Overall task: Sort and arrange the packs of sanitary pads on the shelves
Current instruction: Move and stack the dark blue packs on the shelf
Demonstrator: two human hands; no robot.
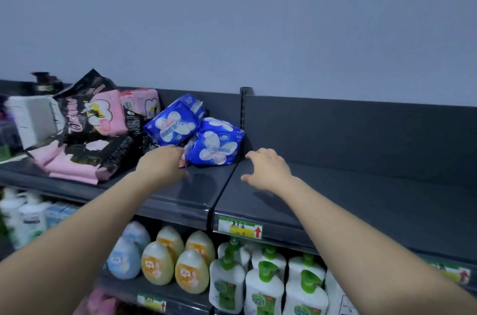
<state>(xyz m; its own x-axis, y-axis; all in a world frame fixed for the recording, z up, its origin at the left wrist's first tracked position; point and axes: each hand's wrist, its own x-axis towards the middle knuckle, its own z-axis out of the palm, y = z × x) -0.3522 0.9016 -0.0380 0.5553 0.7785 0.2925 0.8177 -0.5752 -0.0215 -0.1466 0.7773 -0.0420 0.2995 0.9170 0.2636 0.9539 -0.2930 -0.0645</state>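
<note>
On the dark top shelf (196, 185) lies a jumbled heap of pad packs. Two blue packs with white flower prints, one (173, 122) leaning on the other (215, 147), sit at the right end of the heap. Pink-and-black packs (100, 116) and flat pink ones (69, 166) pile up to the left. My left hand (161, 163) reaches to the foot of the blue packs, fingers curled at a small pink pack edge; whether it grips is hidden. My right hand (268, 169) hovers open just right of the lower blue pack, above the shelf.
A slotted upright post (242, 118) divides the shelf; the right section (361, 185) holds no packs. A white box (33, 118) stands at the far left. Below hang a price tag (240, 229), egg-shaped soap bottles (165, 260) and green-capped pump bottles (265, 286).
</note>
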